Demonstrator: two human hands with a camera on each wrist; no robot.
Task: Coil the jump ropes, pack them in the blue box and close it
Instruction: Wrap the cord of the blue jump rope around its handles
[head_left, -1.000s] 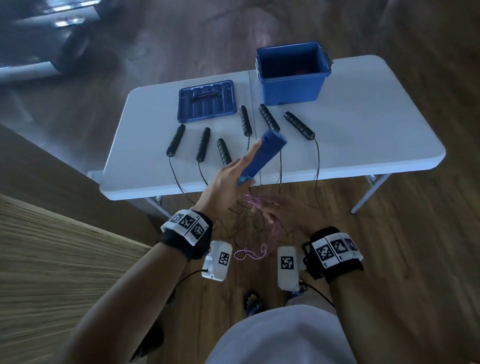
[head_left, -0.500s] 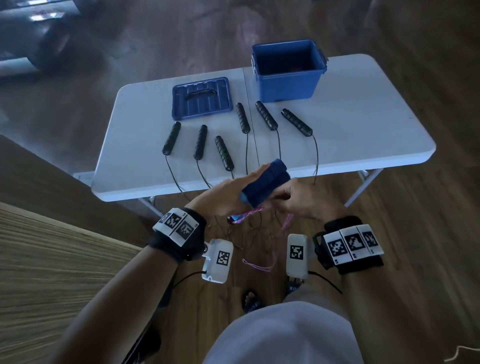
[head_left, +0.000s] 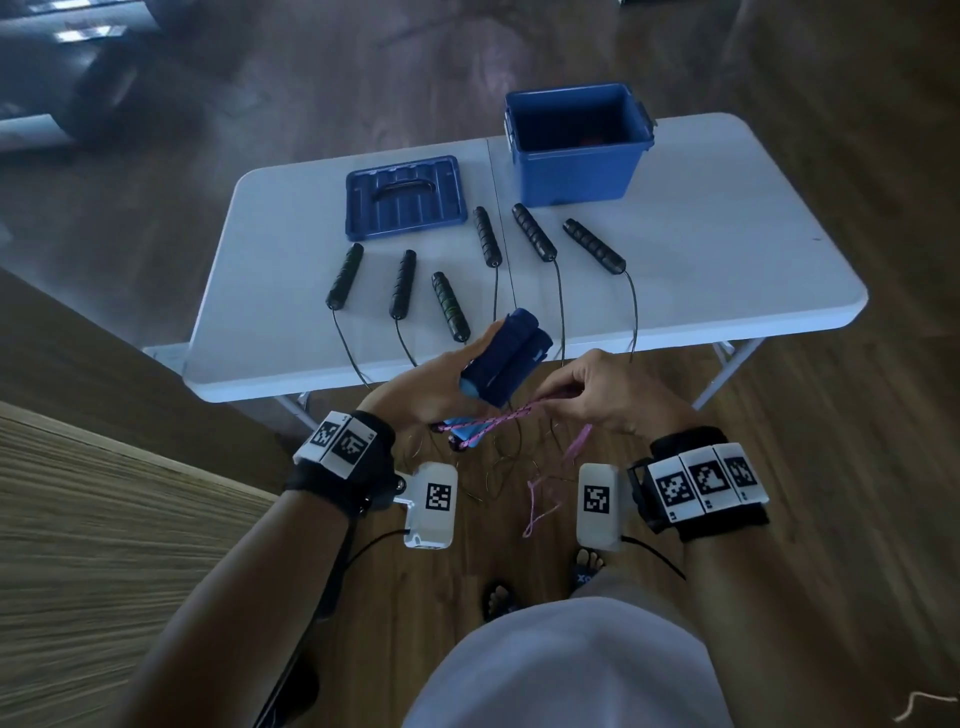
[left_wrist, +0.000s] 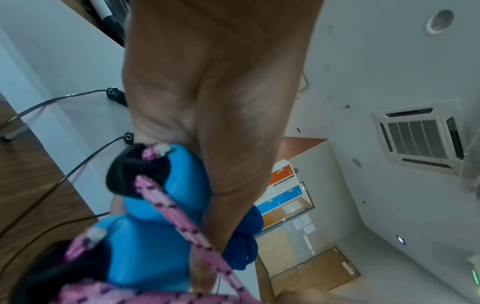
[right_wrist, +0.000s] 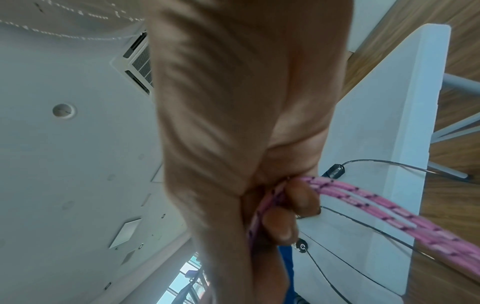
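My left hand (head_left: 436, 387) grips the two blue handles (head_left: 506, 358) of a jump rope together, in front of the table's near edge. In the left wrist view the blue handles (left_wrist: 166, 185) show black caps where the pink rope (left_wrist: 182, 224) comes out. My right hand (head_left: 587, 392) pinches the pink rope (head_left: 498, 421) close to the handles; the rope's rest (head_left: 540, 499) hangs toward the floor. In the right wrist view the fingertips (right_wrist: 291, 209) clamp doubled strands of pink rope (right_wrist: 389, 207). The open blue box (head_left: 576, 145) stands at the table's back right, its lid (head_left: 405, 197) flat at back centre.
Several black jump-rope handles (head_left: 488, 236) lie in a row on the white folding table (head_left: 727, 270), their thin black cables (head_left: 561, 312) running over the near edge to the wooden floor. My feet (head_left: 587, 566) stand just below the hands.
The left hand lowered the handles toward me and now holds both together. The right hand rose from below and took hold of the pink rope near the handles.
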